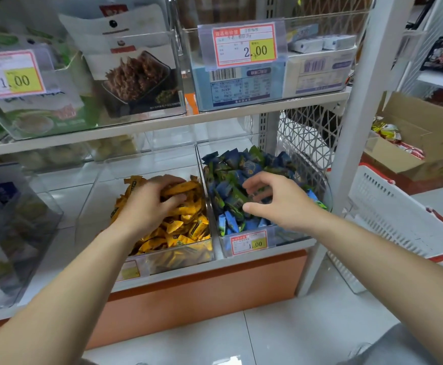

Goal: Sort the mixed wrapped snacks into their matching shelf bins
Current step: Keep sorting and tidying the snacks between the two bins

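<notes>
Reaching into two clear bins on lower shelf. Left hand grips handful of yellow snacks in left bin. Right hand half-curled, thumb apart from fingers, over blue-green snacks in right bin; holding any: cannot tell.

You have yellow snacks with small dark marks on their wrappers. Just right of the yellow snacks you see the blue and green snacks. The price tag, low and right of the yellow snacks, is white with a red edge and a yellow square. Below the yellow snacks is an orange board. Far right of them is a white basket with a red rim and rows of little slots. Up and right of them, a white panel has a criss-cross pattern.
</notes>
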Available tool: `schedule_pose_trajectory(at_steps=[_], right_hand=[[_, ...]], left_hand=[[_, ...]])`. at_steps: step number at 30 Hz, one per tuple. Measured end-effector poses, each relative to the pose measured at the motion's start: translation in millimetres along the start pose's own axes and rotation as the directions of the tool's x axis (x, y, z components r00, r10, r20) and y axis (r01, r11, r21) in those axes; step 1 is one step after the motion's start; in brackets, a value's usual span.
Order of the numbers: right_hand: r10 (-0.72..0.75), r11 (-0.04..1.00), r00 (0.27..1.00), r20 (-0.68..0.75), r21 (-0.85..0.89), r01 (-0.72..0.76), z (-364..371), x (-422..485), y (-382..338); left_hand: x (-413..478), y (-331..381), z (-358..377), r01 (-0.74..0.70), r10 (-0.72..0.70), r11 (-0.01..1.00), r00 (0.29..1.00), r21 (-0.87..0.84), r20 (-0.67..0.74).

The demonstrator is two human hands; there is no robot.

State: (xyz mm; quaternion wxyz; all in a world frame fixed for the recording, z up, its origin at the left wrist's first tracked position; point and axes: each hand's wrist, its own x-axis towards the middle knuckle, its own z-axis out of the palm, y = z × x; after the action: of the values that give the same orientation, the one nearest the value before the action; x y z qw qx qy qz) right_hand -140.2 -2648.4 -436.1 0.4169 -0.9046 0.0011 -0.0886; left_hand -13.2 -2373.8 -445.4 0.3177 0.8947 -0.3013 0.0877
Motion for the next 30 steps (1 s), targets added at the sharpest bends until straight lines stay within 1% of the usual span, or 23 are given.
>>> schedule_pose_trajectory(at_steps=[2,3,4,6,7,8,9,10,11,12,13,14,15,16,18,20,22,23,25,27,28,29,30], right_hand=[[-0.034,0.993,0.999,0.014,-0.113,0.035,6.1,1.4,1.1],[-0.051,0.983,0.998,0.029,-0.176,0.056,10.2,1.8,0.4],[-0.063,0.968,0.997,0.050,-0.241,0.074,14.8,2.1,-0.8],[-0.072,0.926,0.992,0.104,-0.363,0.105,26.3,4.4,-3.5],[-0.068,0.902,0.989,0.127,-0.416,0.116,32.4,6.3,-4.7],[-0.059,0.882,0.988,0.140,-0.456,0.118,38.1,8.5,-5.7],[-0.047,0.870,0.989,0.142,-0.481,0.110,42.5,10.8,-6.1],[-0.035,0.866,0.990,0.138,-0.490,0.099,45.8,12.9,-6.3],[-0.027,0.868,0.990,0.135,-0.489,0.090,47.6,14.2,-5.9],[-0.024,0.870,0.990,0.138,-0.484,0.089,48.9,15.1,-5.0],[-0.023,0.871,0.989,0.148,-0.482,0.092,50.3,15.6,-4.1],[-0.022,0.868,0.986,0.163,-0.487,0.100,51.7,15.8,-3.3],[-0.024,0.859,0.983,0.181,-0.499,0.113,53.1,16.1,-2.2],[-0.029,0.845,0.980,0.197,-0.520,0.129,54.2,16.5,-0.8],[-0.047,0.800,0.976,0.212,-0.577,0.164,55.0,18.0,3.0],[-0.067,0.766,0.975,0.213,-0.615,0.186,54.4,20.2,6.5],[-0.063,0.768,0.975,0.213,-0.613,0.184,54.3,22.1,10.4],[-0.047,0.784,0.974,0.220,-0.596,0.172,54.7,23.0,12.0],[-0.005,0.832,0.971,0.238,-0.538,0.136,55.1,24.4,15.2],[0.005,0.853,0.969,0.245,-0.507,0.124,53.8,25.3,17.5],[-0.006,0.849,0.972,0.234,-0.513,0.129,53.1,25.8,18.5],[-0.022,0.841,0.977,0.213,-0.524,0.134,52.8,26.3,20.0],[-0.044,0.833,0.983,0.179,-0.536,0.135,53.6,26.5,20.9]], left_hand=[[3.5,-18.4,3.1,-0.051,0.053,0.990,0.999,0.130,-0.008],[5.7,-25.3,3.7,-0.019,0.020,0.984,1.000,0.177,0.000],[8.4,-29.9,4.0,0.057,-0.062,0.977,0.998,0.205,0.019],[12.0,-33.9,1.5,0.225,-0.239,0.948,0.970,0.225,0.037],[12.1,-32.6,-1.9,0.260,-0.268,0.938,0.963,0.227,0.005],[11.7,-28.7,-5.7,0.248,-0.245,0.943,0.969,0.222,-0.040],[10.3,-22.7,-9.9,0.192,-0.182,0.959,0.981,0.210,-0.068],[8.3,-16.4,-13.3,0.112,-0.104,0.974,0.993,0.198,-0.049],[4.0,-10.2,-14.5,0.034,-0.041,0.982,0.999,0.187,0.034],[-0.7,-6.2,-12.9,-0.026,-0.003,0.983,0.988,0.183,0.156],[-5.5,-5.7,-9.2,-0.068,0.008,0.977,0.959,0.202,0.284],[-8.6,-10.0,-4.3,-0.097,0.000,0.967,0.925,0.237,0.380],[-9.6,-16.4,0.3,-0.111,-0.014,0.956,0.907,0.271,0.422],[-7.3,-22.8,3.3,-0.107,-0.024,0.951,0.909,0.289,0.416],[6.5,-32.6,7.7,-0.068,-0.039,0.957,0.932,0.281,0.360],[25.4,-37.6,13.6,-0.069,-0.068,0.930,0.933,0.362,0.352],[44.1,-41.6,20.0,-0.089,-0.087,0.890,0.930,0.448,0.358],[51.9,-42.1,21.1,-0.074,-0.105,0.887,0.929,0.456,0.355],[62.1,-38.2,18.4,-0.027,-0.129,0.891,0.942,0.452,0.310],[63.2,-30.6,15.9,0.043,-0.119,0.908,0.980,0.417,0.159],[59.7,-27.1,16.6,0.083,-0.120,0.927,0.990,0.365,0.079],[53.5,-24.4,18.6,0.115,-0.138,0.944,0.989,0.310,0.052],[45.7,-23.5,21.1,0.117,-0.153,0.948,0.983,0.295,0.103]])
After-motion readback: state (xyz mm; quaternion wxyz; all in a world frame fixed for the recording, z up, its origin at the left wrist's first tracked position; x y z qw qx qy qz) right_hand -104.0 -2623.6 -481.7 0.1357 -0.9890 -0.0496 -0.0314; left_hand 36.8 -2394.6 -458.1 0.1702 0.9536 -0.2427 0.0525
